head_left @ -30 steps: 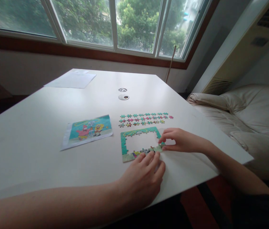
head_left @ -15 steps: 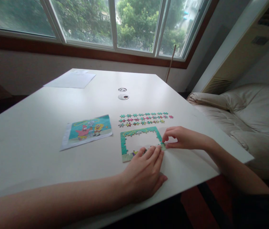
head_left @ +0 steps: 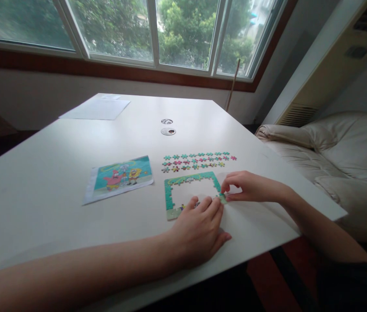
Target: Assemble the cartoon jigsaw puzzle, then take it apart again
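A partly built jigsaw frame (head_left: 174, 190) with a teal border lies on the white table (head_left: 56, 173) in front of me. My left hand (head_left: 199, 232) rests flat on its near edge, fingers stretched over the bottom row. My right hand (head_left: 246, 187) pinches the frame's near right corner between thumb and fingers. Rows of loose puzzle pieces (head_left: 198, 160) lie just beyond the frame. A cartoon reference picture (head_left: 120, 177) lies to the left of it.
A white sheet of paper (head_left: 97, 108) lies at the far left of the table. Two round cable grommets (head_left: 167, 126) sit in the middle. A cream cushioned couch (head_left: 339, 156) stands to the right, windows behind.
My left hand has slid forward onto the frame's bottom edge, covering more of it. My right hand has stayed at the right corner, fingers drawn slightly closer.
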Available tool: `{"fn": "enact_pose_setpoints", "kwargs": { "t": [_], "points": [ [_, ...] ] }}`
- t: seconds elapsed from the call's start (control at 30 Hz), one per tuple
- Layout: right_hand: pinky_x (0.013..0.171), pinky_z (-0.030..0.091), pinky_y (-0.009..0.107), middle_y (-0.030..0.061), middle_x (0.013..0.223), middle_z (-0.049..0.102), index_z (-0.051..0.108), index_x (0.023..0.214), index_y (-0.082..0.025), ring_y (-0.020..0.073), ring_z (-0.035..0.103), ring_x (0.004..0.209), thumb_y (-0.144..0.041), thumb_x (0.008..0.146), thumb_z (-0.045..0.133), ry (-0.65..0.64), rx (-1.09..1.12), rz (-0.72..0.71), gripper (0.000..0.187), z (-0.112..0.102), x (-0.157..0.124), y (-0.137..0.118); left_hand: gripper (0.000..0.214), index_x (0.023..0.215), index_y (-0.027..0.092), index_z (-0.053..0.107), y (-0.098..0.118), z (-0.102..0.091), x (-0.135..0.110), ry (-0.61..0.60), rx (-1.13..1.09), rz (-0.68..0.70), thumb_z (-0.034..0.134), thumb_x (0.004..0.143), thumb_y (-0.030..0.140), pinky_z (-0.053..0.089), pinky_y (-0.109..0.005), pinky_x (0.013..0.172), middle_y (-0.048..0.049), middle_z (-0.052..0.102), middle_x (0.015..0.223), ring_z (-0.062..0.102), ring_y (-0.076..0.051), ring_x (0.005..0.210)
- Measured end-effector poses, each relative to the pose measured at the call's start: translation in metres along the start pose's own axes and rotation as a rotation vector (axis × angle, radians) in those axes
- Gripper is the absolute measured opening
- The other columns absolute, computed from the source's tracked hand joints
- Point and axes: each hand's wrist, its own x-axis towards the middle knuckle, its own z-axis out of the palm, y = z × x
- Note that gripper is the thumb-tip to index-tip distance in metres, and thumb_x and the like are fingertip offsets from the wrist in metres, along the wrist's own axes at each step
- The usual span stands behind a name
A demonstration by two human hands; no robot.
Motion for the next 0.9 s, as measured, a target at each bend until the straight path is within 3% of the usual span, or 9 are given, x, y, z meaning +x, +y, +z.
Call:
{"fn": "enact_pose_setpoints", "kwargs": {
  "t": [0.3,0.57,0.73,0.9],
  "points": [
    [0.067,0.043,0.023,0.0022,0.083,0.063,0.062,0.086,-0.017,0.0124,0.056,0.073,-0.031,0.081,0.057,-0.008,0.0,-0.001,0.016,0.0,0.0,-0.002,0.053,0.123,0.008,0.046,-0.003,-0.005,0.005,-0.021,-0.029,0.009,0.03,0.092,0.048,0.034,-0.048,0.092,-0.0129,0.049,0.128,0.044,-0.029,0.111],
    [0.082,0.045,0.028,0.0071,0.1,0.061,0.061,0.1,-0.017,0.0161,0.057,0.091,-0.035,0.082,0.056,0.058,0.005,-0.012,0.025,-0.007,-0.001,0.004,0.056,0.135,0.014,0.034,-0.007,-0.013,-0.013,-0.056,-0.018,0.023,0.026,0.092,0.05,0.031,-0.048,0.097,-0.0122,0.033,0.143,0.035,-0.03,0.125],
    [0.102,0.033,0.04,0.0126,0.13,0.046,0.042,0.13,-0.017,0.0252,0.041,0.12,-0.052,0.076,0.058,0.017,-0.063,0.061,0.066,-0.001,-0.001,0.013,0.052,0.135,0.016,0.036,-0.033,-0.033,-0.03,-0.081,0.036,-0.124,0.036,0.091,0.044,0.031,-0.047,0.1,-0.0113,0.035,0.143,0.034,-0.03,0.127],
    [0.106,0.028,0.044,0.013,0.139,0.037,0.032,0.138,-0.016,0.0286,0.032,0.126,-0.058,0.078,0.052,-0.006,-0.141,0.103,0.076,0.004,0.002,0.008,0.056,0.132,0.015,0.042,-0.076,-0.036,-0.059,-0.031,0.066,-0.299,0.039,0.088,0.049,0.032,-0.046,0.101,-0.0112,0.043,0.137,0.036,-0.03,0.125]
  ]
}}
